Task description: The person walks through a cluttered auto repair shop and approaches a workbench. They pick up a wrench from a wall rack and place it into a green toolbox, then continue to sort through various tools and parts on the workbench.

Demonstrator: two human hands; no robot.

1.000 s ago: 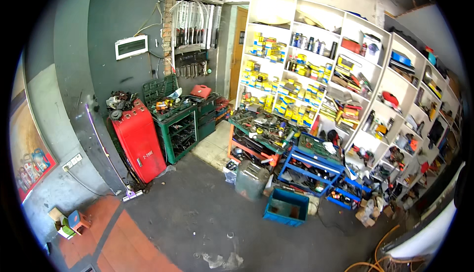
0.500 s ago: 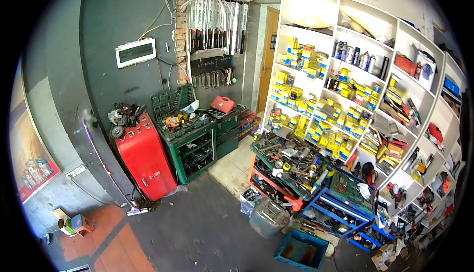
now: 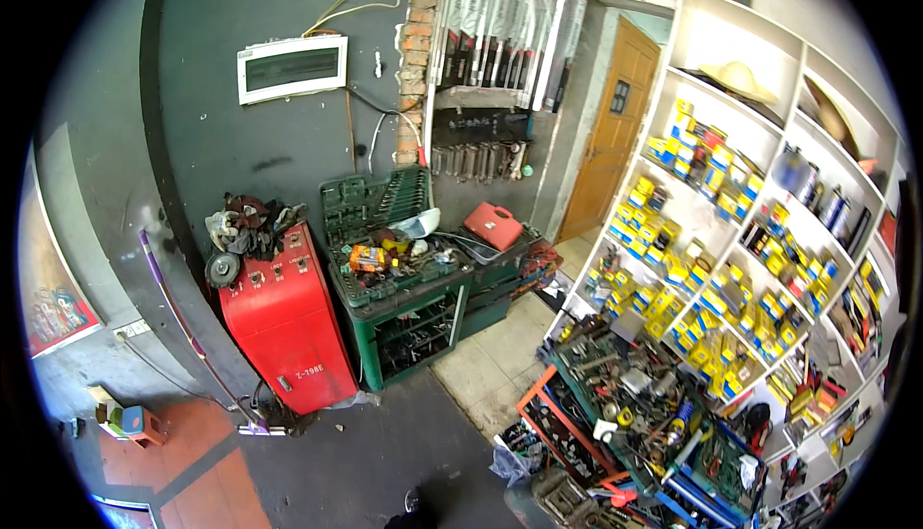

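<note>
Neither of my hands is in the head view. Ahead stands a red metal cabinet (image 3: 288, 337) with a heap of dark rags (image 3: 252, 226) and a grinding disc (image 3: 223, 270) on top. Beside it is a green tool cart (image 3: 413, 332) with an open green socket case (image 3: 344, 210), an orange-labelled bottle (image 3: 367, 258) and a red plastic case (image 3: 493, 226). To the right, a cart top is piled with loose tools (image 3: 639, 385). A small dark shape (image 3: 413, 515) shows at the lower edge, too cut off to make out.
White shelves (image 3: 663, 284) full of yellow and blue boxes fill the right side. A purple-handled mop (image 3: 173, 294) leans on the left wall. A small stool (image 3: 142, 425) stands at lower left. A wooden door (image 3: 608, 130) is at the back; dark floor (image 3: 375, 452) lies in front.
The view has moved nearer to the red cabinet and the carts and has tilted. The shelves now sit further right, and the blue bin on the floor has left the view.
</note>
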